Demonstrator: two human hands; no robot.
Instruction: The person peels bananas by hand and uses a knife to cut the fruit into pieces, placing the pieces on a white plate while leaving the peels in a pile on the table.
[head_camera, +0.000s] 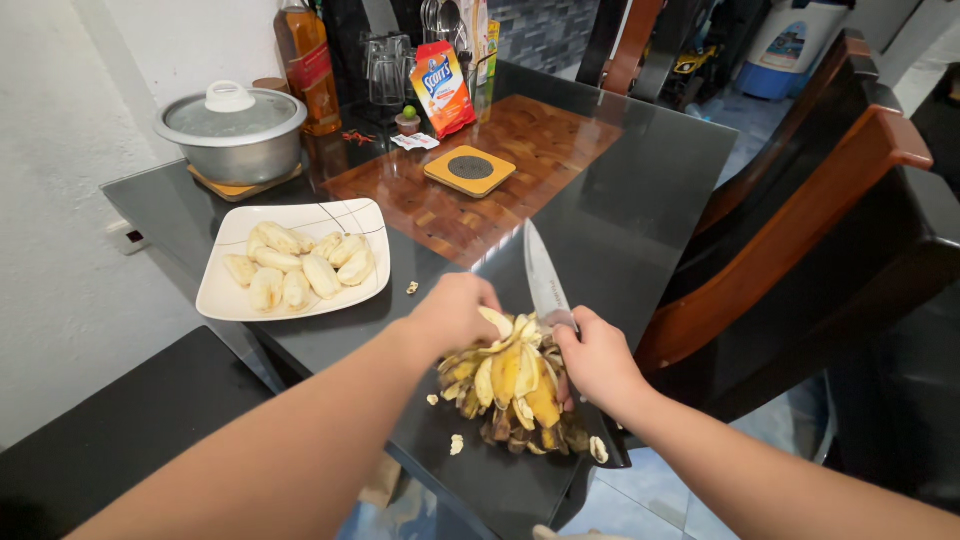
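Hands meet over a pile of banana peels (510, 390) at the table's (640, 200) near edge. Left hand (452, 315) curls on the pile's far-left side; right hand (598, 362) grips a knife (541, 275), blade pointing far.

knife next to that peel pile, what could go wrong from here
1. The knife sits in the right hand, close to the left hand on the banana peels; a slip could nick fingers.
2. The peels lie at the glass table's near corner; some could slide off the edge.
3. Loose scraps by the pile could scatter or fall.
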